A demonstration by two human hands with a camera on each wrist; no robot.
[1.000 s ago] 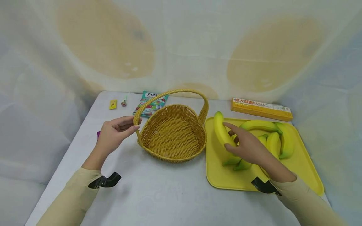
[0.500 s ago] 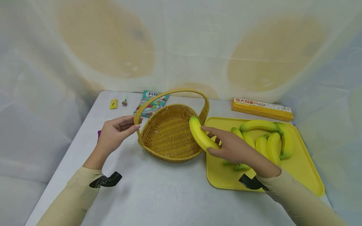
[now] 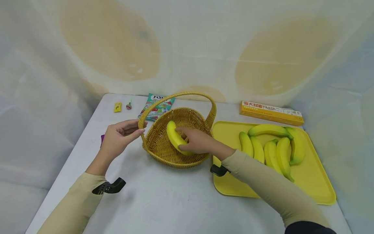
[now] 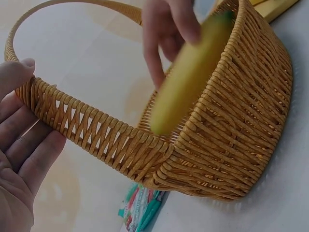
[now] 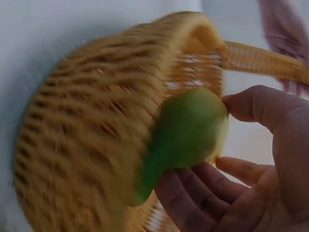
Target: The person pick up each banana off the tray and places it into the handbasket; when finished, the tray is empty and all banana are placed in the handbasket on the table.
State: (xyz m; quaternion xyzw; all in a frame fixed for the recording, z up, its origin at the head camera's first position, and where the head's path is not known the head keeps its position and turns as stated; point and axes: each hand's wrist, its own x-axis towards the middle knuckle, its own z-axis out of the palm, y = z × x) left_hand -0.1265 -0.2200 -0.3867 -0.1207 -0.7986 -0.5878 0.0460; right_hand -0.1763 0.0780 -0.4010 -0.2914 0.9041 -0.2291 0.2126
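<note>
A wicker basket (image 3: pixel 163 157) with a tall arched handle stands mid-table. My left hand (image 3: pixel 119 138) pinches the left side of that handle between thumb and fingers; the left wrist view shows the thumb over the woven band. My right hand (image 3: pixel 197 140) grips a yellow banana (image 3: pixel 175 136) by its side, inside the basket's opening. In the right wrist view the banana's green end (image 5: pixel 186 130) points toward the camera at the basket's rim. Several more bananas (image 3: pixel 270 130) lie on the yellow tray (image 3: pixel 233 187) to the right.
Behind the basket lies a teal candy bag (image 3: pixel 157 105). A small yellow packet (image 3: pixel 117 107) and a lollipop (image 3: pixel 129 104) are at the back left. A pasta box (image 3: pixel 271 113) sits behind the tray. Something purple (image 3: pixel 102 139) shows beside my left wrist.
My right hand has carried the banana leftward from over the tray into the basket's opening. The left hand keeps its hold on the handle, and the basket stays in place.
</note>
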